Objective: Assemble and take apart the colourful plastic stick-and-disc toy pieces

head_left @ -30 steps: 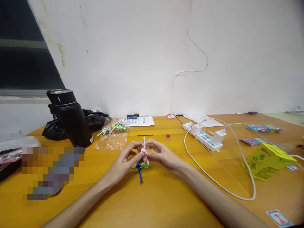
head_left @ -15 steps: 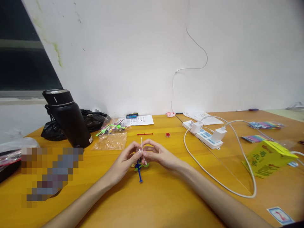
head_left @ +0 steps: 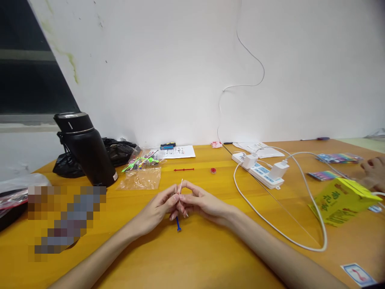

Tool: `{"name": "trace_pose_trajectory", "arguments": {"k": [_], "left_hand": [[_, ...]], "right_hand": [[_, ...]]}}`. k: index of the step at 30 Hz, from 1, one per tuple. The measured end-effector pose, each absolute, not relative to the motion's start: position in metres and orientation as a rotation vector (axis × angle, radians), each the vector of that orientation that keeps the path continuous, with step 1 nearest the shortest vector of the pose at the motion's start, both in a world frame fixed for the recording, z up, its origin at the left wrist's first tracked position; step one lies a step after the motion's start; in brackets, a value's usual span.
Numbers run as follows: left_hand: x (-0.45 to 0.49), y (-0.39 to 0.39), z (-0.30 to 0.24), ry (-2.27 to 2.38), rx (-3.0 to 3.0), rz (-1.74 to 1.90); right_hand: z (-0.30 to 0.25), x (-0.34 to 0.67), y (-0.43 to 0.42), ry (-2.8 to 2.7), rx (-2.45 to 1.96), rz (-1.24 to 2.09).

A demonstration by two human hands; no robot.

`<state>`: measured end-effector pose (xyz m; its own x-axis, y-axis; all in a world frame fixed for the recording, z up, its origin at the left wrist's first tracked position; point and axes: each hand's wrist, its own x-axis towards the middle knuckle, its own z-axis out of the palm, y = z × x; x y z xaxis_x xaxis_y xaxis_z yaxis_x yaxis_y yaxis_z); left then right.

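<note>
My left hand [head_left: 158, 208] and my right hand [head_left: 203, 201] meet over the middle of the table, fingertips pinched together. Between them is a thin white plastic stick-like piece [head_left: 181, 187], its upper end standing out above the fingers; the rest is covered. A blue plastic piece [head_left: 178, 224] pokes out below my fingers, its far part hidden behind them. Beyond my hands, a red arrow-shaped stick [head_left: 184, 169] and a small round red part [head_left: 213, 170] lie on the wood.
A black bottle [head_left: 90, 154] stands left, near a clear bag of coloured parts [head_left: 144, 158]. To the right are a power strip [head_left: 261, 173] with looping white cables, a yellow box [head_left: 343, 200], and another person's hand [head_left: 374, 171] at the right edge.
My hands have tilted the white piece and lowered slightly, so the green parts near the blue piece are now covered. Another person's hand has appeared at the right edge.
</note>
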<state>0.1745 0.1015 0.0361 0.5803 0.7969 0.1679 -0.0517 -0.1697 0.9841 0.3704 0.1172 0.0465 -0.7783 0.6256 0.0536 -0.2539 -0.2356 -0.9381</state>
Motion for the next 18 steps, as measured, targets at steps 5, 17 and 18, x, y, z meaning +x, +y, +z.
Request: {"name": "trace_pose_trajectory", "arguments": {"k": [5, 17, 18], "left_hand": [[0.169, 0.110, 0.029, 0.622, 1.468, 0.961], [0.163, 0.129, 0.027, 0.940, 1.232, 1.177], [0.162, 0.131, 0.024, 0.956, 1.239, 1.191]], "right_hand": [[0.053, 0.378, 0.122, -1.384, -0.424, 2.016], [0.034, 0.391, 0.153, -1.763, -0.896, 1.087], [0.029, 0.392, 0.157, -1.763, -0.924, 1.040]]}}
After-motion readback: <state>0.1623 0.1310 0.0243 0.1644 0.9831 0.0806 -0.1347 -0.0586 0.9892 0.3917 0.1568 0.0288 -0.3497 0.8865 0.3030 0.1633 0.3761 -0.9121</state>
